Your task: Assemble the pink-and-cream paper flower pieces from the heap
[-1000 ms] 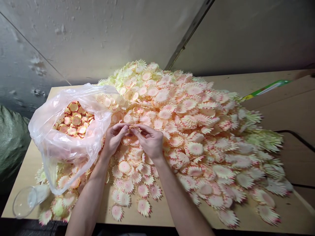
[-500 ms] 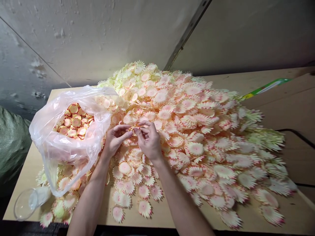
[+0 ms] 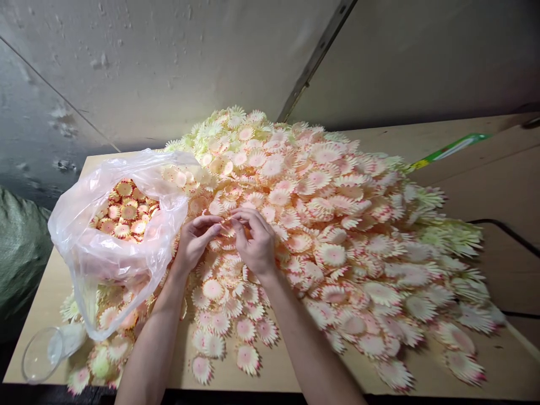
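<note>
Near the centre of the frame, the left hand (image 3: 194,239) and the right hand (image 3: 256,242) meet at the fingertips, and both are closed in a pinch on a small flower piece (image 3: 228,228), which is partly hidden by the fingers. The step in hand is, I judge, a fine handling of this piece; what exactly is done to it is too small to tell. The next move calls for light, exact fingertips, because such thin petals could bend or tear. Below and around the hands spreads a heap of flower pieces (image 3: 333,255), round and flat, with fringed edges, cream and pale pink, some greenish. At the left, a thin, wrinkled, half-clear plastic bag (image 3: 99,250) holds smaller discs (image 3: 129,211) with red-tipped rims. At the lower left, a smooth transparent cup (image 3: 53,349) lies on its side upon the pale, smooth table (image 3: 46,292).
</note>
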A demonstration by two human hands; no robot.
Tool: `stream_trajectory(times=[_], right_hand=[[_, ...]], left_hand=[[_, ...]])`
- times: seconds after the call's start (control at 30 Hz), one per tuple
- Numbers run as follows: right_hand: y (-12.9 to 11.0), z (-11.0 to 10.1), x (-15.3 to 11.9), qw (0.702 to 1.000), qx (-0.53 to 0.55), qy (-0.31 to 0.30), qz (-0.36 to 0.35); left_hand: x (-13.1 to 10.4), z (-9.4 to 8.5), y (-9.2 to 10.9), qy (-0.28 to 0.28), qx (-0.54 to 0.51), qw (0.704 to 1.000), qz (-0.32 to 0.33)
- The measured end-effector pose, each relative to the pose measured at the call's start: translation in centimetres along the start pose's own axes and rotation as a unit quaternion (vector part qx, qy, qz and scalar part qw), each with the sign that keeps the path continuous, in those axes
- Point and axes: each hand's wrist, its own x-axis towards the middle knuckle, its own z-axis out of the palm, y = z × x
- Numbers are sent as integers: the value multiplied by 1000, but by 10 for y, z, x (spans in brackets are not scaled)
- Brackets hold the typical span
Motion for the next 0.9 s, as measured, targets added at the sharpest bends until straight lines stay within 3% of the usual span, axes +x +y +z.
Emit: stream_trajectory(times=[0.17,0.33,0.47,0.57,0.67,0.77,0.9], right_hand=[[2,7,-6,996,-4,53,77],[7,6,-2,969,129,127,169],[9,-5,5,969,74,192,138],[4,-9,6,986,-15,154,68],[-4,-6,2,997,9,55,43],[-8,-1,-3,992,89,-23,88],[-4,4,-5,975,155,-26,154]], left_hand=[[2,1,-3,5,15,1000,2],[2,-1,-6,29,12,999,17],[3,-4,-6,50,-3,998,29],[4,-4,-9,47,3,999,21],[4,-5,-10,42,6,999,30],[3,-4,-8,31,15,999,42],[2,-3,-4,20,13,999,37]])
